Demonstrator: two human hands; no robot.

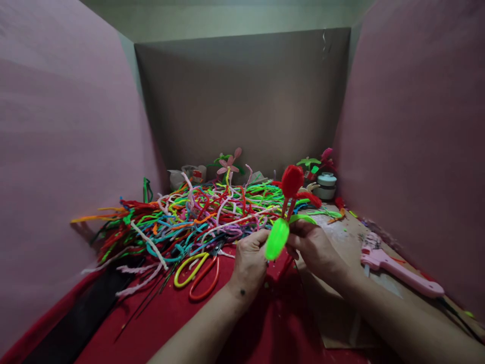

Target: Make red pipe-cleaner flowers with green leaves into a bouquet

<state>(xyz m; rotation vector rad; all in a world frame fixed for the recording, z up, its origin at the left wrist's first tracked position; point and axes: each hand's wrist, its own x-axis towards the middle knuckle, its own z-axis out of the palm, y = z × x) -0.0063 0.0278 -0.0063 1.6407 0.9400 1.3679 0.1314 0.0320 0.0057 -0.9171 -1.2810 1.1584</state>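
Between my two hands stands a pipe-cleaner flower (292,182) with a red head, red stems and bright green leaves. My left hand (248,258) is closed around its lower part, behind the broad green leaf (277,239). My right hand (312,247) pinches the flower from the other side, close to the second, narrower leaf (303,219). The exact grip of the fingertips is partly hidden by the leaves. Just left of my left hand, scissors (204,273) with one yellow and one red handle lie on the red cloth (182,323).
A large heap of coloured pipe cleaners (212,212) spreads across the back. A pink glue gun (401,273) lies at right on a board (337,323). Finished flowers (228,166) and a small jar (326,185) stand behind. Pink walls (68,151) close both sides.
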